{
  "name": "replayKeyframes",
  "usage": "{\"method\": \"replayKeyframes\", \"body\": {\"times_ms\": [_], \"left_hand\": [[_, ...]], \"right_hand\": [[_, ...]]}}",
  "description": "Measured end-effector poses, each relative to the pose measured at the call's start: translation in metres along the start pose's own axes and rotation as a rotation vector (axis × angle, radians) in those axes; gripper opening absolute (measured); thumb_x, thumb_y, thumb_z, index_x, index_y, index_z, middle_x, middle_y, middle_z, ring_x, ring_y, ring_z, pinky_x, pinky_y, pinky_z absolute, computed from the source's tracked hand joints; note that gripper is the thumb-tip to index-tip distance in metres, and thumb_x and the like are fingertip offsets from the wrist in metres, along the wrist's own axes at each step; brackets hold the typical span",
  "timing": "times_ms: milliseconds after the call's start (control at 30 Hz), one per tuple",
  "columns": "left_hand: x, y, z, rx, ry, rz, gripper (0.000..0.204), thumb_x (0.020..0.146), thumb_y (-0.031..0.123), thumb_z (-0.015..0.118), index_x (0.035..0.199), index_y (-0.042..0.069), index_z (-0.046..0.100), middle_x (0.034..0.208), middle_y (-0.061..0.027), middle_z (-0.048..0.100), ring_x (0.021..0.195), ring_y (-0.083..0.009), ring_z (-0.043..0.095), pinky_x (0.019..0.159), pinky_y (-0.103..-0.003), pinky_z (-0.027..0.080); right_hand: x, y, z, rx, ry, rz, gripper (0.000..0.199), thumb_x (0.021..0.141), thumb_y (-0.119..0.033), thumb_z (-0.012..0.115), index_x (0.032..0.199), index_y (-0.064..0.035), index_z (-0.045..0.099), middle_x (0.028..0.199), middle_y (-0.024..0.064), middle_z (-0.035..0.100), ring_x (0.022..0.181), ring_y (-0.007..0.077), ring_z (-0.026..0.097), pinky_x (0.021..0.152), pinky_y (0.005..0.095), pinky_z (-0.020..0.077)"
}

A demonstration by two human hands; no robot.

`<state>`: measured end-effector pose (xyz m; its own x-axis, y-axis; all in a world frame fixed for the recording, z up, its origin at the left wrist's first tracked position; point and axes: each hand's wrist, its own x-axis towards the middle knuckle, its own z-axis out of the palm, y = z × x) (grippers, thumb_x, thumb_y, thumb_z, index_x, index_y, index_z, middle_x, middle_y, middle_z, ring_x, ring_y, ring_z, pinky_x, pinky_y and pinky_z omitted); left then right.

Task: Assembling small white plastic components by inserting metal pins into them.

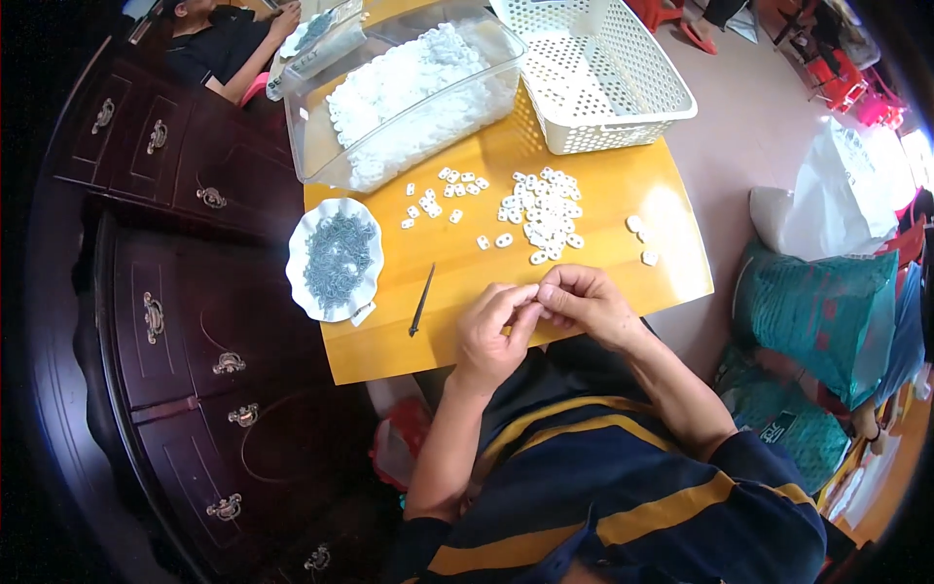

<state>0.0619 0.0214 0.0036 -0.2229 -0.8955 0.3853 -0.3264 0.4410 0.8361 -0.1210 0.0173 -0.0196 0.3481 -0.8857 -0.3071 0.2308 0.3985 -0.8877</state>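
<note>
My left hand (496, 331) and my right hand (586, 304) meet over the near edge of the yellow table (379, 352). Thumbs and forefingers of both pinch together at one spot; whatever small thing they hold is mostly hidden by the fingertips. Just beyond them lies a pile of small white two-holed plastic pieces (550, 209), with a looser group of similar pieces (457, 183) to its left. A thin dark pointed tool (422, 302) rests left of my left hand. Farther left, a white scalloped dish (295, 282) holds many small grey metal pins (338, 261).
At the back stand a clear plastic bin (311, 156) heaped with white pieces (418, 92) and a white perforated basket (623, 127). Several white pieces (642, 234) lie at the right. Dark wooden cabinets (175, 321) flank the left; green sacks (812, 316) stand right. Another person (219, 49) sits far left.
</note>
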Motion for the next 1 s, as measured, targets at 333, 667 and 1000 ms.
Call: {"method": "replayKeyframes", "body": {"times_ms": [333,667,1000], "left_hand": [[-0.008,-0.039,-0.018,-0.052,0.256,-0.170,0.004,0.096,0.002,0.067,0.096,-0.002,0.067,0.081,0.0024,0.062,0.070,-0.0032,0.053,0.064,-0.020,0.045],[-0.010,-0.059,-0.026,-0.181,0.316,-0.251,0.006,0.098,0.003,0.066,0.102,-0.001,0.067,0.085,0.0055,0.061,0.071,-0.0004,0.049,0.063,-0.018,0.042],[-0.010,-0.061,-0.026,-0.169,0.312,-0.283,0.007,0.094,0.003,0.066,0.100,-0.001,0.068,0.081,-0.0013,0.066,0.069,-0.0070,0.058,0.064,-0.024,0.049]], "right_hand": [[0.041,-0.024,0.027,-0.922,0.225,-0.482,0.015,0.095,-0.021,0.072,0.094,-0.0062,0.070,0.075,0.0052,0.065,0.067,0.0142,0.063,0.059,0.0289,0.0508],[0.090,-0.024,0.049,-1.447,0.319,-0.578,0.015,0.086,-0.024,0.071,0.086,-0.0087,0.068,0.086,0.0100,0.065,0.075,0.0319,0.070,0.064,0.0444,0.0565],[0.109,-0.018,0.049,-1.623,0.203,-0.394,0.015,0.085,-0.021,0.068,0.090,-0.0070,0.066,0.091,0.0106,0.068,0.080,0.0300,0.073,0.067,0.0404,0.0592]]}}
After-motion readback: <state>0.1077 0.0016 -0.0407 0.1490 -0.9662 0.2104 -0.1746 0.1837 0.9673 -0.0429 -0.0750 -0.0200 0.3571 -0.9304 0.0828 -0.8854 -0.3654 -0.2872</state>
